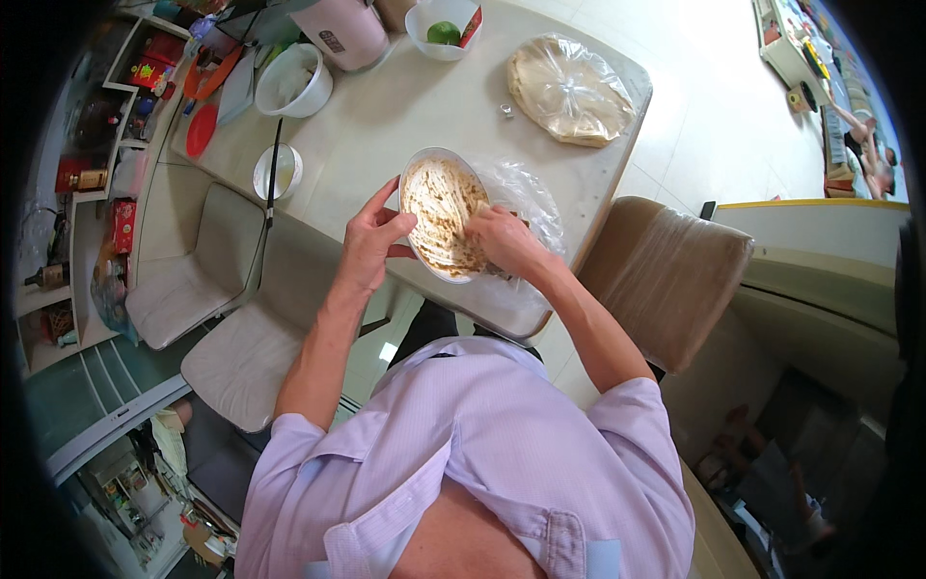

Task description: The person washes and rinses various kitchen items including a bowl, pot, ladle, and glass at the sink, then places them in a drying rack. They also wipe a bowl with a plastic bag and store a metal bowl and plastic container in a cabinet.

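My left hand (372, 235) grips the left rim of a white bowl (443, 217), thumb inside and fingers underneath. The bowl is tilted towards me above the table's near edge, its inside smeared with a brown paste. At the bowl's right side is my right hand (506, 239), its fingers bent in over the smeared surface. Whether those fingers pinch something is hidden by the hand itself. A crumpled clear plastic bag (532, 210) lies on the table, partly behind the bowl and right hand.
On the table (376, 108) stand a bag-wrapped stack of flat dough rounds (568, 90), a bowl with a green lime (443, 32), a white tub (295, 81) and a small bowl (278, 174) with dark chopsticks (274, 166) across it. Chairs (669, 279) flank the table.
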{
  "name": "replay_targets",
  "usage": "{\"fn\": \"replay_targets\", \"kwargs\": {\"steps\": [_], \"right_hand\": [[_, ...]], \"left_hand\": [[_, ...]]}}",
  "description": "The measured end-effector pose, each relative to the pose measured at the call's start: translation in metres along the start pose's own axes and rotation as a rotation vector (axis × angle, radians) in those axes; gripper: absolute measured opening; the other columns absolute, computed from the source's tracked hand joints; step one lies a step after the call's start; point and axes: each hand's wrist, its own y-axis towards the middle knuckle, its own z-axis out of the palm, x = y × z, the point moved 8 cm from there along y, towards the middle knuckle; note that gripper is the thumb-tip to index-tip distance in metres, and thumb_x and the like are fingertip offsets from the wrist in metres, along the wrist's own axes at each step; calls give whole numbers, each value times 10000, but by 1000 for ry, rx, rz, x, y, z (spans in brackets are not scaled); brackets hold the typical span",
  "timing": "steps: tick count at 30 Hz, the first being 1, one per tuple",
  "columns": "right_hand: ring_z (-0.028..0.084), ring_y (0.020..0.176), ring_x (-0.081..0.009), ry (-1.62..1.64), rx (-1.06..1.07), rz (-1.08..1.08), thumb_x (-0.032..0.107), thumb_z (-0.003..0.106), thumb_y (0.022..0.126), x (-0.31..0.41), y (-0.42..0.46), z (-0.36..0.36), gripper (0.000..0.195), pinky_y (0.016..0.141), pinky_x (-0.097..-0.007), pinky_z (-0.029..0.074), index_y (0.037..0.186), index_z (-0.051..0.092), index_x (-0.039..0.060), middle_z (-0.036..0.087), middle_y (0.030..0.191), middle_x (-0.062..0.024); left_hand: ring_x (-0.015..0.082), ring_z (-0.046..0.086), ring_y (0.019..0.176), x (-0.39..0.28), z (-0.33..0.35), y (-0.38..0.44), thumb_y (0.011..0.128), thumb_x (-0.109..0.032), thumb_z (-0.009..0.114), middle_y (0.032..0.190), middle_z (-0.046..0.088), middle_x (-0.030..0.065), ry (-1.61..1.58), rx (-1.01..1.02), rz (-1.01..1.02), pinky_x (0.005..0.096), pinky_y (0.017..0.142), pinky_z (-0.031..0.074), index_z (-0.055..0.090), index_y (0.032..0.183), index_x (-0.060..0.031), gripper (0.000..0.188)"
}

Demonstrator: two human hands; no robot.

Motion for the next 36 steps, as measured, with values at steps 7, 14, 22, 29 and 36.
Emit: {"fn": "replay_targets", "kwargs": {"steps": [7, 14, 22, 29, 36], "right_hand": [[551, 984, -326, 16, -131, 62, 16, 514, 794, -9, -7, -31, 218, 872, -393, 456, 930, 678, 58, 631, 956, -130], [550, 1020, -322, -95, -226, -17, 22, 508, 815, -5, 21, -24, 248, 905, -387, 453, 1011, 658, 43, 631, 1032, -125], [570, 1004, -333, 192, -33, 54, 62, 506, 815, -10, 7, 17, 208, 897, -388, 447, 937, 671, 24, 643, 1005, -166], [598, 897, -327, 184, 135, -45, 90, 511, 820, 13, -7, 13, 187, 833, -394, 472, 896, 670, 27, 644, 873, -151], [593, 906, -340, 181, -133, 132, 107, 522, 819, -9, 0, -30, 178, 832, -408, 469, 884, 667, 27, 640, 889, -167]], "left_hand": [[186, 625, 871, -3, 3, -4, 803, -177, 671, 969, 578, 115, 31, 5, -8, 320, 636, 597, 340, 1422, 7, 726], [181, 628, 848, -3, 5, -4, 809, -136, 655, 971, 586, 119, 13, 24, 12, 311, 651, 589, 343, 1422, 6, 702], [164, 620, 872, 5, -3, 2, 809, -117, 647, 959, 555, 101, -51, -63, 51, 330, 677, 604, 362, 1412, -11, 676], [160, 619, 896, 4, -8, 1, 808, -136, 656, 978, 564, 104, -75, -78, 48, 320, 674, 600, 370, 1414, -28, 678], [184, 625, 888, -7, -13, -6, 811, -141, 652, 991, 584, 119, -47, -54, 64, 324, 695, 591, 365, 1414, -18, 679]]}}
